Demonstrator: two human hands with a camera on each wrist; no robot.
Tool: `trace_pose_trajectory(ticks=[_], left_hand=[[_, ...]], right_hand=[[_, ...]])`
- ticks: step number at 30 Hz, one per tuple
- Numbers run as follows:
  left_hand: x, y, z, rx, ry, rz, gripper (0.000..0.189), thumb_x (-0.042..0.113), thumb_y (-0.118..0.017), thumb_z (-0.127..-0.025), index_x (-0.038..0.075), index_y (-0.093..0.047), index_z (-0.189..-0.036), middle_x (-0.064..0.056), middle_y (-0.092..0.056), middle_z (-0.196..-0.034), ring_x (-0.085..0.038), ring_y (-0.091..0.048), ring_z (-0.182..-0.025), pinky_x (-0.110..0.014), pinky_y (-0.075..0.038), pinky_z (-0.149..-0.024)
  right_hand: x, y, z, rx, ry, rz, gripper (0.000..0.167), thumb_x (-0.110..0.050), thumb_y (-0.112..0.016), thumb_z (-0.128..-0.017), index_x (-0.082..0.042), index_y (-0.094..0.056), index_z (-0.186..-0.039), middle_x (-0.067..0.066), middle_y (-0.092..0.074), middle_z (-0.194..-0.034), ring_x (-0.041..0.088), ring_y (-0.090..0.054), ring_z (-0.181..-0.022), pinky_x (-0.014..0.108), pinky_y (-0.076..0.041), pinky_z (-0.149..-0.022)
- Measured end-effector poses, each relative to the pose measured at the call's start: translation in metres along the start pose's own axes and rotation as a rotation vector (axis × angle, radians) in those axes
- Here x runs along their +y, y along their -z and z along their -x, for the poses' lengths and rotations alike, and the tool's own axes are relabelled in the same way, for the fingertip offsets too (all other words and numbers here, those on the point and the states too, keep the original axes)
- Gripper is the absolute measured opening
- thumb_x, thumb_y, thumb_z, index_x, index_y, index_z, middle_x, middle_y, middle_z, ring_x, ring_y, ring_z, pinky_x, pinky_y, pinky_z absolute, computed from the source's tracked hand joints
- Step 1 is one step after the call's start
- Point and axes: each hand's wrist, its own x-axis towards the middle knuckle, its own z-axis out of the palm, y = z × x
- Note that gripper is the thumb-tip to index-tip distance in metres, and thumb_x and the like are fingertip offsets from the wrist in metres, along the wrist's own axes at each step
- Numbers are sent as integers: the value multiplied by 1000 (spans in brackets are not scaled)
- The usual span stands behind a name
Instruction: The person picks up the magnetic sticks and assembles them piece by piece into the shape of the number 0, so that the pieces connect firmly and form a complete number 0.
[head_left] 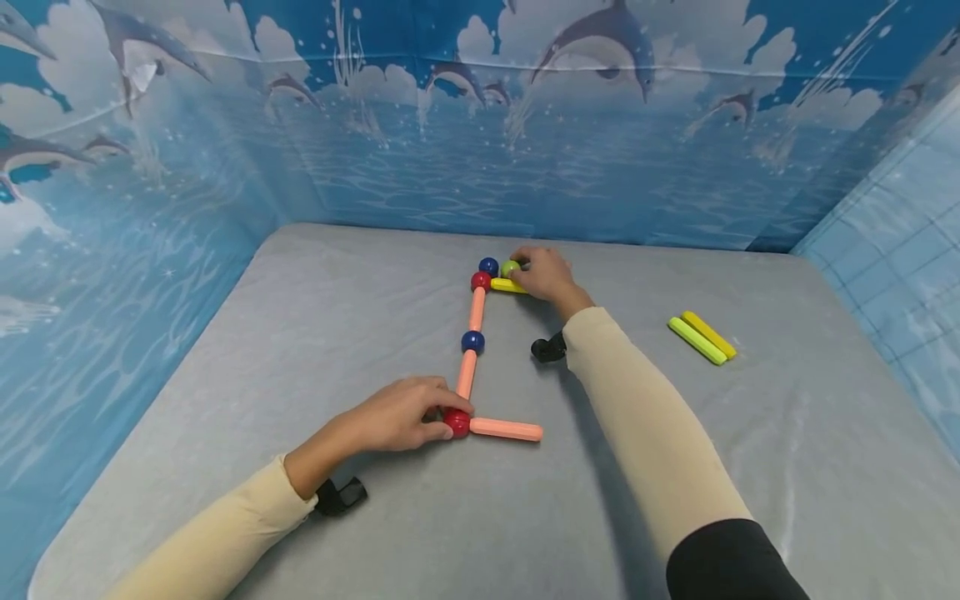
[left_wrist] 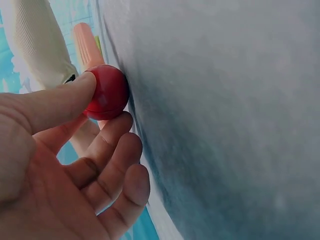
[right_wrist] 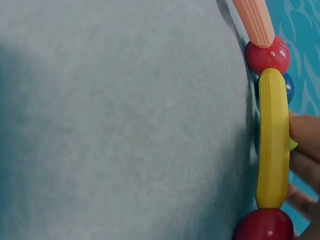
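My left hand [head_left: 401, 412] pinches a red ball [left_wrist: 109, 92] between thumb and fingers at the near corner of a chain of balls and rods. From that ball a salmon-pink rod [head_left: 506, 429] points right, and another pink rod [head_left: 467, 375] leads away to a blue ball [head_left: 472, 342]. Beyond it, one more pink rod [head_left: 477, 310] reaches a far red ball [head_left: 481, 282]. A yellow rod [right_wrist: 273, 140] joins this to another red ball [right_wrist: 265, 227], seen in the right wrist view. Behind the yellow rod, my right hand [head_left: 547, 275] pinches a green ball [head_left: 511, 268].
A second blue ball [head_left: 488, 266] sits just behind the far red ball. Two loose rods, one lime [head_left: 697, 341] and one yellow [head_left: 709, 335], lie side by side on the grey cloth-covered table [head_left: 300, 333]. A dolphin-print curtain [head_left: 420, 167] hangs along the far edge.
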Motion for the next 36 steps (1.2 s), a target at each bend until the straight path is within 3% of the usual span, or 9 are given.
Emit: trace_pose_trajectory(ticks=[4, 8, 17, 24, 30, 36], left_hand=[[-2, -1, 1, 1, 9, 12, 36, 22, -74, -89, 28, -70, -124, 8, -58, -90, -12, -54, -85, -26, -44, -70], [-2, -1, 1, 0, 11, 13, 35, 21, -74, -89, 27, -70, -124, 8, -59, -91, -12, -54, -85, -27, -44, -70], [0, -1, 0, -8, 17, 6, 35, 21, -73, -90, 26, -70, -124, 8, -59, -91, -11, -53, -84, -27, -43, -70], [0, -1, -2, -4, 6, 14, 35, 20, -74, -89, 25, -70, -124, 8, -60, -91, -12, -54, -84, -26, -43, -71], [-2, -1, -1, -4, 8, 22, 35, 20, -74, -89, 25, -70, -124, 8, -61, -92, -13, -55, -85, -27, -44, -72], [-3, -2, -2, 3, -5, 10, 35, 22, -74, -90, 26, -70, -124, 8, -61, -93, -12, -55, -86, -27, -44, -72]], right_hand=[[-2, 9, 4, 47, 84, 18, 38, -24, -62, -98, -11, -61, -133, 11, -62, -136, 34, -45, -127, 57, -28, -114], [-6, 19, 8, 91, 163, 22, 38, -22, -64, -97, -12, -61, -133, 10, -63, -134, 31, -44, -112, 50, -39, -99], [-6, 36, 27, 66, 305, -3, 37, -11, -51, -102, -19, -60, -137, 14, -57, -125, 30, -54, -101, 45, -48, -84], [7, 47, 56, 32, 361, -68, 34, -6, -57, -96, -9, -62, -130, 15, -59, -122, 29, -58, -95, 43, -51, -81], [20, 50, 84, -21, 418, -5, 29, -2, -64, -93, -5, -61, -122, 14, -62, -125, 28, -61, -100, 46, -53, -87], [38, 50, 122, -57, 421, -40, 33, -1, -64, -93, -5, -59, -125, 14, -60, -128, 28, -62, -102, 45, -54, -87]])
